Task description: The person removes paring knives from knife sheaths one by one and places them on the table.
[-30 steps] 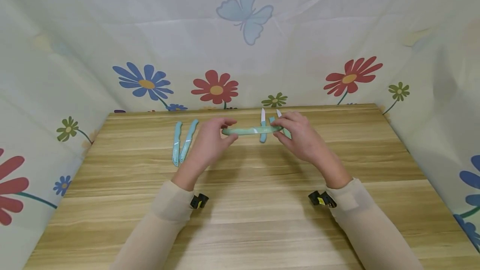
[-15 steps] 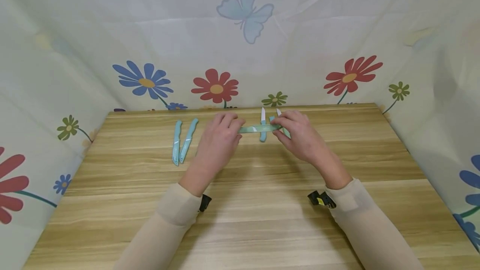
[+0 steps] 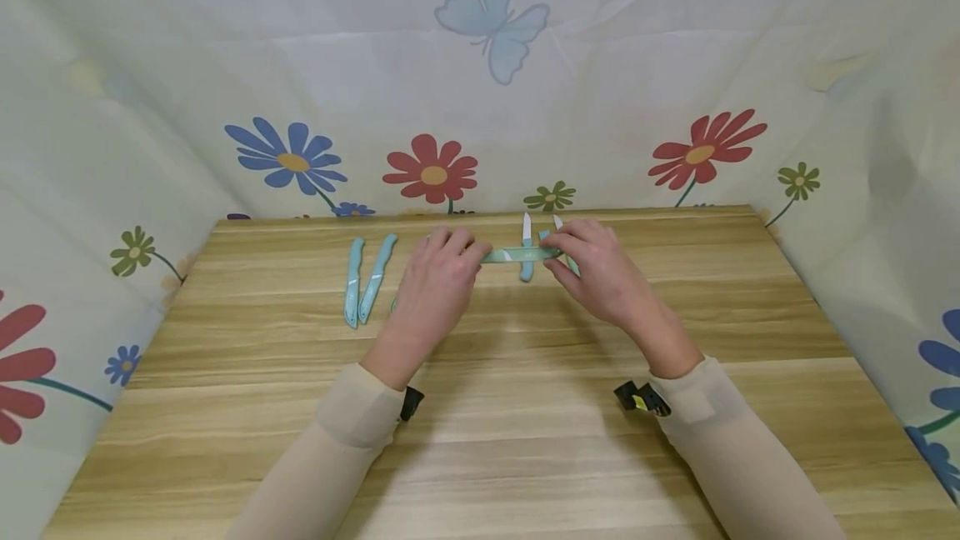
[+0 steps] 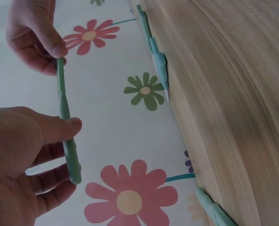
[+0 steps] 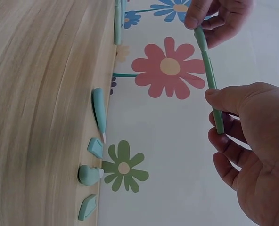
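Observation:
A light green paring knife [image 3: 519, 255] in its sheath is held level above the table between both hands. My left hand [image 3: 438, 282] grips its handle, thumb on one side and fingers on the other, plain in the left wrist view. My right hand [image 3: 603, 273] pinches the sheath [image 5: 217, 117] near its end. Beneath lies a teal paring knife [image 3: 527, 270] with its white blade bare. Behind the right hand, a second bare blade [image 3: 558, 222] shows; the hand hides part of that knife. A small loose sheath [image 5: 95, 147] lies between them in the right wrist view.
Two sheathed teal knives [image 3: 353, 283] lie side by side on the left of the wooden table [image 3: 510, 440]. Another loose sheath [image 5: 87, 207] lies near the table's far edge. A green edge [image 3: 393, 305] peeks out beside the left wrist. A flowered curtain [image 3: 360, 40] hangs behind.
My left hand has moved right along the knife's handle and turned its back upward, now covering most of the handle. My right hand has stayed nearly still on the sheath.

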A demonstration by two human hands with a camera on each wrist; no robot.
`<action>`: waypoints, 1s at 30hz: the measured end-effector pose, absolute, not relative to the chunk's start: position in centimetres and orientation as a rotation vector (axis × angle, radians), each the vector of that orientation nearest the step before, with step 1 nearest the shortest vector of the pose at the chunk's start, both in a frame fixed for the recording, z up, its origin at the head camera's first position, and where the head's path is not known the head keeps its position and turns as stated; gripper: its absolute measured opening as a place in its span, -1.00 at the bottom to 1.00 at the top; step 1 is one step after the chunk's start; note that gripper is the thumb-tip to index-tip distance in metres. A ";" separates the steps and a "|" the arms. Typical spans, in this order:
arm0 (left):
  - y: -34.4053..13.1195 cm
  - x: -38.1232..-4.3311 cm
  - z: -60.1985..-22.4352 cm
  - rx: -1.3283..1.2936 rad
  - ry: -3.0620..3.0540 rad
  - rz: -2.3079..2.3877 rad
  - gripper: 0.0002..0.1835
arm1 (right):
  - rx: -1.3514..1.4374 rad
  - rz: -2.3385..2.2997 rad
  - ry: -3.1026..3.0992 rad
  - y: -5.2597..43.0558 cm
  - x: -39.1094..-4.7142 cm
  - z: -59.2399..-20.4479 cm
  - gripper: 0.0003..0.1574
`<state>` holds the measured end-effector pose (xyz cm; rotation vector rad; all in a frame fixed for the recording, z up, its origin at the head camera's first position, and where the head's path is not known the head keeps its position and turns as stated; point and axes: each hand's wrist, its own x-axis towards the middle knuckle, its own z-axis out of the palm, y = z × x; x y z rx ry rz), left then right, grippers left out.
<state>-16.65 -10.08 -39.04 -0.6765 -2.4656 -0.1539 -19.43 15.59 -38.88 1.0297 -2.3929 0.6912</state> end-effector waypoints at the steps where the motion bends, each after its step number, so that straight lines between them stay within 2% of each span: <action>1: -10.1 -16.7 -39.1 -0.677 -2.462 -0.158 -0.75 | 1.032 0.690 -2.390 15.6 -19.4 -38.9 -0.71; 10: -10.1 -16.9 -39.2 -0.669 -2.459 -0.160 -0.77 | 1.037 0.643 -2.377 15.5 -19.5 -38.9 -0.74; 30: -10.1 -16.5 -38.6 -0.677 -2.468 -0.172 -0.80 | 1.067 0.467 -2.345 15.2 -19.3 -39.0 -0.67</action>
